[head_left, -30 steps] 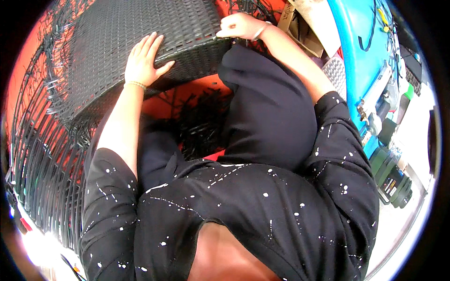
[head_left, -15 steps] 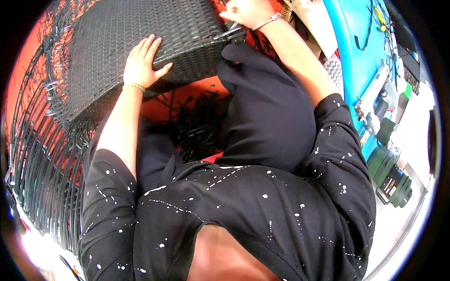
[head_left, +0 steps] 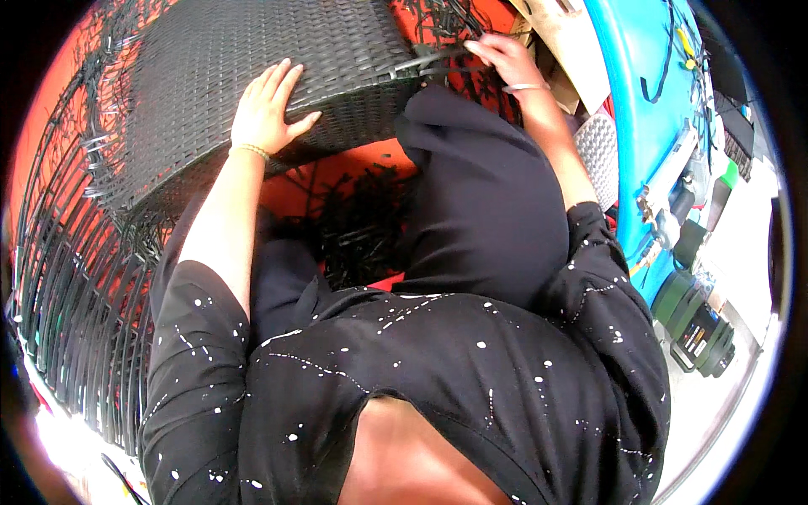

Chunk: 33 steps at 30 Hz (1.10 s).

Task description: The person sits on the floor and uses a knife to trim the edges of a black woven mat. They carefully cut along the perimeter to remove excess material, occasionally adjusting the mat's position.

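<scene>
Taking the view as a clock face, the black woven piece (head_left: 252,76) fills the area from 10 to 12 o'clock, its near corner resting beside the dark-trousered knee (head_left: 459,126). The left hand (head_left: 265,118), between 10 and 11 o'clock, lies open on its top near the front edge, fingers extended and thumb spread aside; it presses on the weave but grips nothing.

The change is on the other side. A second ago the right hand (head_left: 509,66) is curled close against the corner; now it stands off toward 1 o'clock, with a thin strand (head_left: 418,61) running from the corner toward its fingertips. Thumb and fingers are brought together and appear to pinch that strand, though the exact contact is too blurred to be certain. The left hand keeps almost the same place. I judge that the strand is being drawn outward and tightened at the corner while the flat left hand steadies the piece.

Long loose strips (head_left: 84,328) hang in a curtain between 8 and 9 o'clock, and a blue bench (head_left: 623,50) with tools on it curves along 2 o'clock.
</scene>
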{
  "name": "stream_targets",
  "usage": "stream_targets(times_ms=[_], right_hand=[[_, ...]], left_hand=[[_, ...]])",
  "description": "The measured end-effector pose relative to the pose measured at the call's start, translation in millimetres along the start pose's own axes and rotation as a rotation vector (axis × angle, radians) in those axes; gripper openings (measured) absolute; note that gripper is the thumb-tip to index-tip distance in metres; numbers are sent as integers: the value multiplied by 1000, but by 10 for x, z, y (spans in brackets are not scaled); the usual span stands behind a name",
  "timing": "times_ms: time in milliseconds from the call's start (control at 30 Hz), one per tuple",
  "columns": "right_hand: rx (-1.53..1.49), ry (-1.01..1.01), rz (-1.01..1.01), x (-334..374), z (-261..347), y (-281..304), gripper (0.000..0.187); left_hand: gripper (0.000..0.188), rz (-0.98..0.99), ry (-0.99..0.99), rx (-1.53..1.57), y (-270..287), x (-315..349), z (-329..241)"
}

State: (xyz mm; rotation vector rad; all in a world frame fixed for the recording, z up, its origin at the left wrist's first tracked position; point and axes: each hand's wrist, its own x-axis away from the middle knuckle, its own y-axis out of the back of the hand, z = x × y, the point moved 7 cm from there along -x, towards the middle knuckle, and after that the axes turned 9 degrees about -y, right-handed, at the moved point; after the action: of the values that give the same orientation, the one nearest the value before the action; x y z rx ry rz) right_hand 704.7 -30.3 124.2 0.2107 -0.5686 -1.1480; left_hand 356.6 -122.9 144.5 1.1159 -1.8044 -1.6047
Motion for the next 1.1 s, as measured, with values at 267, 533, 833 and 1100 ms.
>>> stream_targets(times_ms=[267, 533, 833, 1100], right_hand=[[614, 507, -159, -20, 1352, -58, 25], [957, 86, 553, -359, 808, -1119, 47], [537, 99, 432, -297, 479, -544, 38], [432, 264, -107, -36, 1372, 88, 28]], left_hand=[[74, -16, 6, -7, -39, 72, 52], [74, -23, 1, 6, -76, -2, 36], [74, -23, 5, 19, -77, 34, 26], [72, -45, -6, 10, -44, -30, 12]])
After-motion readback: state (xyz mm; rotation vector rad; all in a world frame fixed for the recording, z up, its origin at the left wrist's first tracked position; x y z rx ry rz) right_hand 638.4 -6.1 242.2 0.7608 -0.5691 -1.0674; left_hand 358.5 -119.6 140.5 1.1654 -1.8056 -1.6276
